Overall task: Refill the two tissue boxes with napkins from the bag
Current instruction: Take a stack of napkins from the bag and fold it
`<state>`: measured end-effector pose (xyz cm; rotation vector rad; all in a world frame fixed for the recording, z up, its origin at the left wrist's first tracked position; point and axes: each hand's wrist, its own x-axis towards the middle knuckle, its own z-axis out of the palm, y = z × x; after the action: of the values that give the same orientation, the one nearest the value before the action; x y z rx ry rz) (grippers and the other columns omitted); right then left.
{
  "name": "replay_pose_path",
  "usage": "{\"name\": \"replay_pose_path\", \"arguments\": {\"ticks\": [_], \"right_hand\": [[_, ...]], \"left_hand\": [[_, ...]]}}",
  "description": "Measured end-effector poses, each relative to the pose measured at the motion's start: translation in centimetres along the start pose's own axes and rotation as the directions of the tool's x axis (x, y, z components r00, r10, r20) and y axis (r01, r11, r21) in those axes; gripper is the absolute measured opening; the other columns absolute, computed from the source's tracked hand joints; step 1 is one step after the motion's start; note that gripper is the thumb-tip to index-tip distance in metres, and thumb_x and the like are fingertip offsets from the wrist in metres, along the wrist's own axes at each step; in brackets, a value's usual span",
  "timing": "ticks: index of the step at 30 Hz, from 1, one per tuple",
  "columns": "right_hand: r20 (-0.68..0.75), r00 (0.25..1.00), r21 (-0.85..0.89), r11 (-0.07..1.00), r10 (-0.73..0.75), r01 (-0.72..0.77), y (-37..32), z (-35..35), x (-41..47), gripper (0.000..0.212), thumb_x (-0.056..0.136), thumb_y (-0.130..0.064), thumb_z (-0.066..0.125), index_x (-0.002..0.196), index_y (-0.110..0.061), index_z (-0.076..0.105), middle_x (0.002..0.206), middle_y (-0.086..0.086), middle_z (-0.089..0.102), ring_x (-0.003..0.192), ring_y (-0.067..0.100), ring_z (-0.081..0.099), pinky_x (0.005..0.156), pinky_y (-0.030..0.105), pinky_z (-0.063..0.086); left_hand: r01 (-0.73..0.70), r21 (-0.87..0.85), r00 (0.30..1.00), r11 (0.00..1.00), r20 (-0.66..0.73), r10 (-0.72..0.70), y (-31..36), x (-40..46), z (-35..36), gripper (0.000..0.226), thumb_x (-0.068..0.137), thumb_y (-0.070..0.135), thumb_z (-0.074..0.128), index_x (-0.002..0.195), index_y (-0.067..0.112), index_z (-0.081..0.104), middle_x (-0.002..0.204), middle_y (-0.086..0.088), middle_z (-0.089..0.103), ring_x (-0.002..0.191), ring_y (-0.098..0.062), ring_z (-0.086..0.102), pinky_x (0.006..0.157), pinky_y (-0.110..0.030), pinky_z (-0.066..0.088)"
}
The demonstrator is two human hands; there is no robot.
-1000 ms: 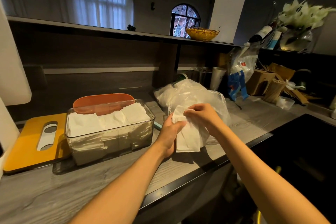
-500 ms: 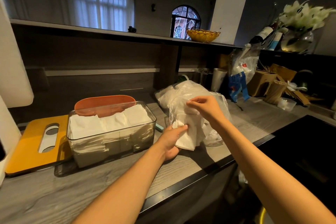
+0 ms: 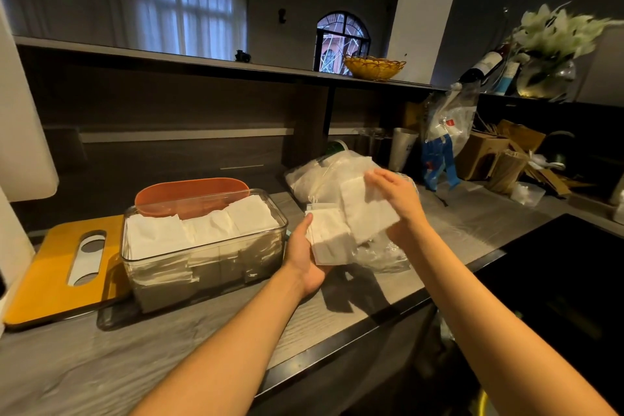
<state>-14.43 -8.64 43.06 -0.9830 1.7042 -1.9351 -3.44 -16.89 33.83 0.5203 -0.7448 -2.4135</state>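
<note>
A clear tissue box [image 3: 202,260] stands on the counter, filled to the rim with white napkins [image 3: 199,228]. Behind it sits an orange box [image 3: 190,191], its contents hidden. To the right lies the clear plastic bag of napkins [image 3: 324,176]. My left hand [image 3: 304,257] holds a small stack of napkins [image 3: 329,236] from below, just right of the clear box. My right hand [image 3: 398,199] pinches a second bunch of napkins [image 3: 366,213] above and to the right of that stack, in front of the bag.
A yellow lid with an oval slot [image 3: 64,267] lies flat left of the clear box. Cups, a hanging plastic bag [image 3: 445,128], cardboard boxes [image 3: 483,152] and a vase of flowers [image 3: 547,74] crowd the back right. A black surface [image 3: 557,280] adjoins the counter's right edge.
My right hand has drawn a fresh bunch of napkins out of the bag and lifted it to the right. My left hand has kept its stack and dropped slightly.
</note>
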Motion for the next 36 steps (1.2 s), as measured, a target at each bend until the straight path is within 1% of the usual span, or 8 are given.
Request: {"name": "replay_pose_path", "arguments": {"ticks": [4,7,12,20,24,28,32,36], "right_hand": [[-0.007,0.977,0.045,0.976,0.212,-0.211,2.7,1.2,-0.4,0.014,0.098,-0.019,0.055,0.091,-0.012,0.065,0.089,0.008,0.062,0.083,0.021,0.057,0.069,0.031,0.049],[-0.008,0.957,0.062,0.956,0.289,-0.288,3.8,1.2,-0.2,0.021,0.098,-0.025,0.057,0.11,-0.009,0.063,0.112,0.009,0.061,0.105,0.025,0.055,0.084,0.037,0.049],[-0.05,0.989,-0.196,0.97,0.138,-0.145,3.8,0.9,-0.4,0.031,0.084,-0.01,0.072,0.114,-0.012,0.063,0.104,0.009,0.066,0.099,0.024,0.059,0.066,0.03,0.044],[0.093,0.993,0.081,0.994,0.071,-0.079,1.6,0.8,-0.7,0.036,0.082,0.002,0.071,0.112,-0.015,0.061,0.091,0.008,0.073,0.089,0.024,0.07,0.077,0.032,0.059],[0.012,0.997,-0.077,0.994,0.075,-0.074,3.5,1.3,-1.2,0.037,0.08,0.001,0.074,0.108,-0.019,0.06,0.082,0.007,0.068,0.076,0.013,0.065,0.054,0.014,0.047],[-0.043,0.997,-0.129,0.99,0.058,-0.064,4.0,1.0,-0.5,0.019,0.085,-0.012,0.072,0.103,-0.011,0.069,0.094,0.013,0.069,0.088,0.018,0.06,0.068,0.025,0.044],[-0.012,1.0,-0.148,0.989,-0.004,0.002,2.9,0.7,0.1,0.005,0.087,-0.011,0.069,0.087,-0.015,0.072,0.083,0.0,0.069,0.079,0.014,0.061,0.063,0.019,0.046],[-0.166,0.967,-0.07,0.981,-0.192,0.183,0.5,0.1,0.5,0.012,0.09,-0.008,0.066,0.08,-0.012,0.069,0.075,0.0,0.064,0.07,0.008,0.059,0.06,0.017,0.05]], "left_hand": [[-0.007,0.071,0.998,0.997,0.061,0.003,0.0,-0.3,0.2,0.047,0.101,0.048,0.043,0.13,0.016,0.06,0.114,-0.017,0.071,0.1,-0.033,0.065,0.082,-0.045,0.053],[-0.021,0.133,0.998,0.991,0.062,0.013,0.0,-0.6,0.3,0.038,0.101,0.038,0.05,0.133,0.018,0.057,0.112,-0.015,0.071,0.099,-0.03,0.068,0.078,-0.042,0.055],[-0.05,0.192,0.999,0.98,-0.009,0.052,-0.2,-0.4,0.5,0.033,0.103,0.023,0.051,0.134,0.015,0.053,0.112,-0.014,0.07,0.099,-0.03,0.067,0.078,-0.042,0.055],[0.012,0.056,0.997,0.998,0.078,-0.016,-0.1,0.0,-0.1,0.061,0.098,0.062,0.036,0.131,0.018,0.062,0.124,-0.018,0.068,0.111,-0.036,0.061,0.093,-0.049,0.05],[-0.032,0.181,0.99,0.983,0.141,0.007,-0.1,-0.9,0.4,0.033,0.1,0.029,0.052,0.129,0.013,0.059,0.11,-0.016,0.071,0.1,-0.032,0.068,0.087,-0.048,0.054],[-0.111,0.301,0.99,0.947,0.116,0.079,-0.6,-0.8,0.6,0.04,0.093,-0.011,0.051,0.123,0.015,0.058,0.112,-0.016,0.068,0.108,-0.034,0.064,0.097,-0.053,0.051],[-0.115,0.33,0.988,0.937,0.137,0.073,-0.8,-1.1,1.0,0.04,0.093,-0.015,0.049,0.117,0.014,0.06,0.106,-0.014,0.069,0.1,-0.029,0.065,0.089,-0.046,0.054],[-0.08,0.276,0.991,0.958,0.123,0.047,-0.6,-1.4,1.3,0.029,0.098,-0.003,0.048,0.113,0.014,0.065,0.104,-0.013,0.074,0.094,-0.028,0.07,0.081,-0.044,0.058]]}}
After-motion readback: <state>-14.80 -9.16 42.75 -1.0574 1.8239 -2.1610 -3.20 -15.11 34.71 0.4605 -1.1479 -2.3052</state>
